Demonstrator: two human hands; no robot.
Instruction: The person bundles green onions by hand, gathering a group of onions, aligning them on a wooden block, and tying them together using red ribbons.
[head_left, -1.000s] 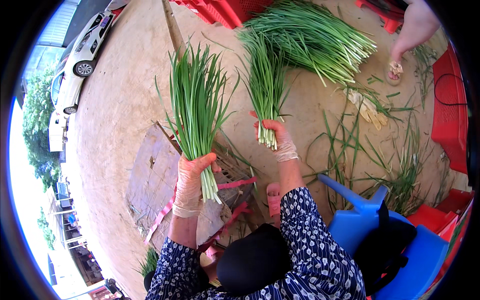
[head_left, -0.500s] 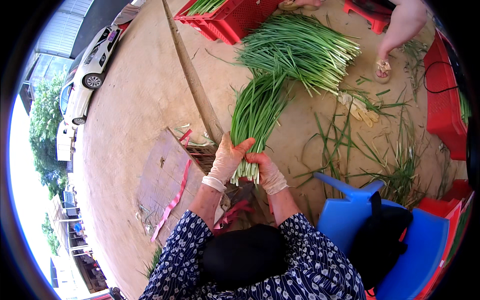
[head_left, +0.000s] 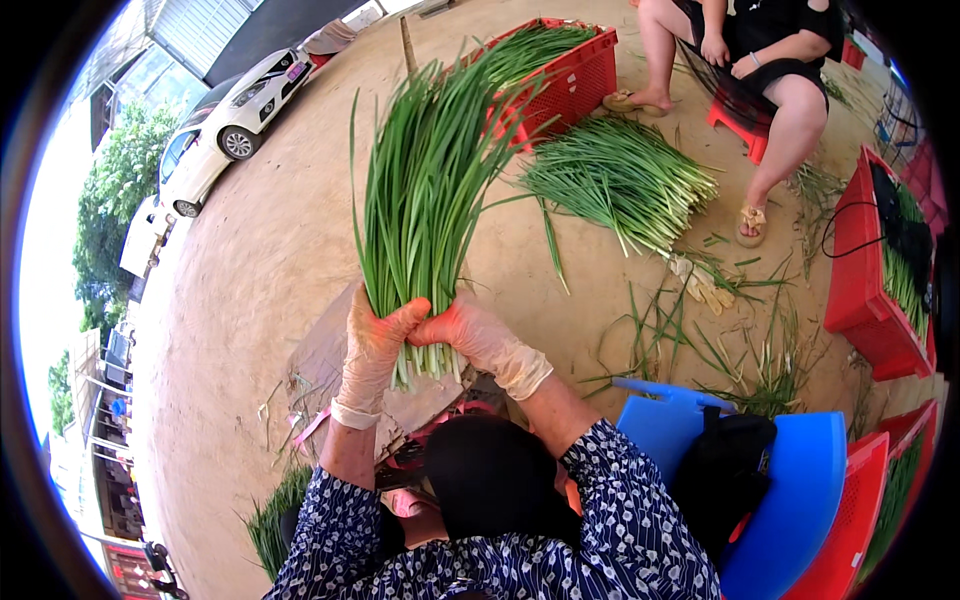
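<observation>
Both my hands wear thin translucent gloves and clasp one thick bundle of green chives (head_left: 425, 190) near its pale root end. My left hand (head_left: 372, 345) wraps the bundle from the left. My right hand (head_left: 470, 335) grips it from the right, fingers touching the left hand. The bundle stands upright, leaves fanning upward, root ends resting over a flat cardboard sheet (head_left: 325, 370) on the dirt ground.
A loose pile of chives (head_left: 620, 180) lies on the ground ahead. A red crate (head_left: 565, 60) holds more. Another person sits on a red stool (head_left: 745, 125) at the back right. Red crates (head_left: 870, 290) line the right, a blue plastic chair (head_left: 800, 490) stands beside me, and a white car (head_left: 225, 125) is parked far left.
A second ago each hand held a separate bunch. The hands came together, and now both clasp one combined bundle held upright. The view has tilted upward.
</observation>
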